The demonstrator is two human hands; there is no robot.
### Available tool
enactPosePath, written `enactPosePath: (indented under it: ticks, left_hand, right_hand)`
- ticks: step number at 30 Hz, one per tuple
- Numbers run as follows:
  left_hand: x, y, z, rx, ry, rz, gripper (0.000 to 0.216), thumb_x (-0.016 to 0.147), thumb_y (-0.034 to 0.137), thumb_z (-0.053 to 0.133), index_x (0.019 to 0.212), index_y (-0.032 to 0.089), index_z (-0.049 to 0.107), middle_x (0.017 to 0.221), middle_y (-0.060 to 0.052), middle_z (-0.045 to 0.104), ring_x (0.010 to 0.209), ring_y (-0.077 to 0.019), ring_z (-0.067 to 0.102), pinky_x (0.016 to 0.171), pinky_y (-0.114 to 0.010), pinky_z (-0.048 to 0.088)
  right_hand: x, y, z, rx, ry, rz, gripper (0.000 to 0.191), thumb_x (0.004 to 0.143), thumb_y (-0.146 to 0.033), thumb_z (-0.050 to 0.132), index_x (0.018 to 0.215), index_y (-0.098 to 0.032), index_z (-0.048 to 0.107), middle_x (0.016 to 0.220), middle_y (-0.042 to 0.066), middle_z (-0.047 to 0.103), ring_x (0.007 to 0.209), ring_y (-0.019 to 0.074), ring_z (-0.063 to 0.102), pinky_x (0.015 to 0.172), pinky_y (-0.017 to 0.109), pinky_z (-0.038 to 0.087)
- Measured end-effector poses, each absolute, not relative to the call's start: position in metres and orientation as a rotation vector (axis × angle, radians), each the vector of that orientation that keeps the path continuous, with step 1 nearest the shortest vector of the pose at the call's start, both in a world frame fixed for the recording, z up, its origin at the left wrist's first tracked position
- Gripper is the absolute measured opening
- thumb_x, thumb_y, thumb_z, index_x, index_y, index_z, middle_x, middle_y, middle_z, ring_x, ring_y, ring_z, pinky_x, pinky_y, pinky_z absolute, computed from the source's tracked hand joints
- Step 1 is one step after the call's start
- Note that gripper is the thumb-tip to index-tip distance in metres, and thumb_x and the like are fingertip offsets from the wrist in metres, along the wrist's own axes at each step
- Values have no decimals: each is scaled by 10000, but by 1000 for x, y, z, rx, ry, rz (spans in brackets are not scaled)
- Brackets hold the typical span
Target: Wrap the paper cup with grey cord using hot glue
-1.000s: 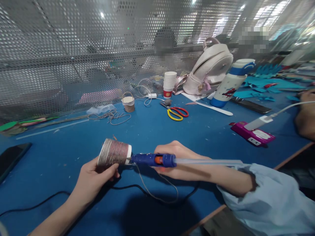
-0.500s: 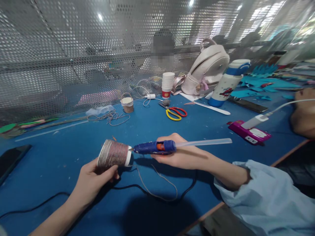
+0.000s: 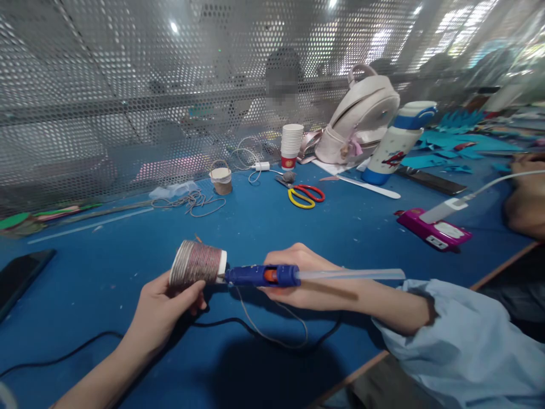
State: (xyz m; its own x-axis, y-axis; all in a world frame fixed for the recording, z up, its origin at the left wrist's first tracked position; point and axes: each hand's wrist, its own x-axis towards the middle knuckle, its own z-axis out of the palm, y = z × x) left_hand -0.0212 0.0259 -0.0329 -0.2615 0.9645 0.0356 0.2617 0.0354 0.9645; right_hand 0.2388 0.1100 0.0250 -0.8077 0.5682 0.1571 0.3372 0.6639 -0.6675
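Observation:
On its side in my left hand (image 3: 168, 301) lies a paper cup (image 3: 198, 264) wrapped in grey and reddish string, its white end facing right. The thumb presses on the lower side of the wrapping. My right hand (image 3: 306, 278) is closed around a blue hot glue gun (image 3: 255, 276), with a clear glue stick (image 3: 357, 274) sticking out of its back. The gun's nozzle meets the cup near the lower part of the white band. A loose grey string (image 3: 255, 326) trails below the gun, crossing a black cord (image 3: 225, 321) on the table.
Red-and-yellow-handled scissors (image 3: 304, 196), stacked paper cups (image 3: 292, 147), a small string-wrapped bucket (image 3: 221, 180) and tangled string (image 3: 193, 201) lie farther back. A bottle (image 3: 394, 147), backpack (image 3: 361, 116) and purple power strip (image 3: 432, 230) stand right. Another person's hand (image 3: 528, 199) rests at the right edge.
My right hand has lowered the glue gun, so its nozzle has shifted from the middle of the cup's white band down toward its lower part. My left hand stays nearly still.

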Motion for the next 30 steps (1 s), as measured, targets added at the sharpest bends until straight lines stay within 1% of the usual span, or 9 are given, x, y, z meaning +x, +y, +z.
enactPosePath:
  ticks: [6, 8, 11, 14, 18, 21, 23, 26, 30]
  left_hand:
    - [-17, 27, -32, 1178, 1578, 1291, 236, 731, 362, 760, 611, 207, 630, 493, 17, 651, 445, -131, 577, 470, -240, 474]
    - [-15, 28, -31, 1134, 1569, 1297, 241, 723, 369, 765, 619, 201, 627, 485, 11, 654, 424, -124, 561, 451, -233, 459]
    - [-14, 30, -29, 1069, 1562, 1311, 261, 712, 392, 781, 647, 191, 629, 481, 4, 660, 413, -119, 551, 441, -226, 442]
    - [-12, 31, -29, 1005, 1571, 1321, 284, 681, 410, 804, 692, 180, 637, 466, 0, 656, 402, -121, 543, 431, -224, 430]
    - [-12, 32, -29, 969, 1571, 1315, 319, 664, 434, 812, 727, 176, 633, 457, 1, 650, 403, -126, 545, 428, -223, 425]
    - [-15, 32, -31, 989, 1569, 1288, 318, 686, 438, 805, 730, 176, 629, 469, 0, 660, 404, -117, 539, 435, -219, 426]
    - [-17, 31, -32, 1003, 1563, 1264, 309, 703, 434, 799, 751, 175, 636, 477, 2, 664, 410, -117, 542, 440, -219, 429]
    - [-18, 29, -31, 1033, 1563, 1214, 300, 722, 434, 788, 756, 174, 642, 482, 0, 667, 419, -118, 545, 442, -218, 429]
    - [-16, 26, -26, 1054, 1566, 1193, 305, 716, 440, 786, 754, 170, 650, 476, -4, 662, 419, -116, 536, 436, -215, 418]
  right_hand:
    - [235, 110, 22, -742, -2615, 865, 112, 833, -206, 646, 737, -172, 598, 671, 0, 623, 556, 96, 493, 548, 213, 351]
    - [233, 111, 20, -740, -2579, 890, 138, 826, -220, 659, 713, -171, 597, 661, -7, 621, 549, 88, 491, 549, 211, 349]
    - [233, 114, 22, -860, -2461, 1055, 186, 813, -281, 678, 683, -172, 599, 610, -24, 604, 522, 85, 496, 511, 206, 341]
    - [236, 122, 29, -1029, -2271, 1325, 212, 791, -349, 691, 701, -162, 648, 606, -19, 627, 495, 84, 500, 467, 203, 353]
    - [240, 141, 29, -1009, -1939, 1552, 232, 774, -382, 700, 766, -152, 667, 682, 7, 684, 402, 47, 401, 404, 212, 326]
    - [237, 159, 19, -1068, -1920, 1456, 256, 802, -402, 682, 771, -148, 671, 665, 10, 664, 431, 62, 432, 418, 215, 326]
    - [232, 169, 11, -1190, -2017, 1285, 243, 830, -388, 666, 788, -151, 694, 654, 0, 639, 507, 86, 484, 474, 219, 356]
    - [224, 180, 1, -1274, -2189, 1050, 203, 860, -354, 639, 832, -163, 705, 712, -7, 648, 637, 121, 541, 580, 233, 394]
    - [232, 178, 8, -1314, -2445, 914, 351, 925, -481, 549, 805, -174, 672, 697, -4, 626, 650, 145, 553, 588, 253, 375]
